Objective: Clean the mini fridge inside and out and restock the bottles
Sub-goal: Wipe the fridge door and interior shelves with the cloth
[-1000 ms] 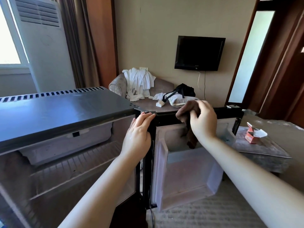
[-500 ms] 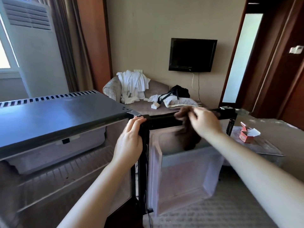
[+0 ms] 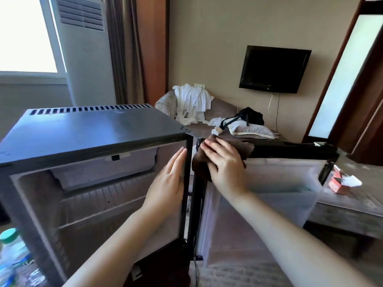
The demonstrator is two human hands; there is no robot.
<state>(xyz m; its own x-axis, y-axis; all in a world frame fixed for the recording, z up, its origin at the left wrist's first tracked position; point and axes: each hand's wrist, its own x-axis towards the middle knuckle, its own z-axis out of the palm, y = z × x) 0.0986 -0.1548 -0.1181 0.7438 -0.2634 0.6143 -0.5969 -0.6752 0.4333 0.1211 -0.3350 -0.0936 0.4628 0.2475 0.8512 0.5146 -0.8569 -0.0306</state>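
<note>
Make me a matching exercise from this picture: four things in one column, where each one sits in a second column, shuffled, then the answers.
Things
1. brown cloth
2. water bottle
3. television
4. red box

Places
A. on the low table at the right
B. fixed to the wall
C. under the right hand, at the top edge of the open fridge door
D. at the lower left of the view, by the fridge

Pairs: 1-C, 2-D, 3-B, 4-A
</note>
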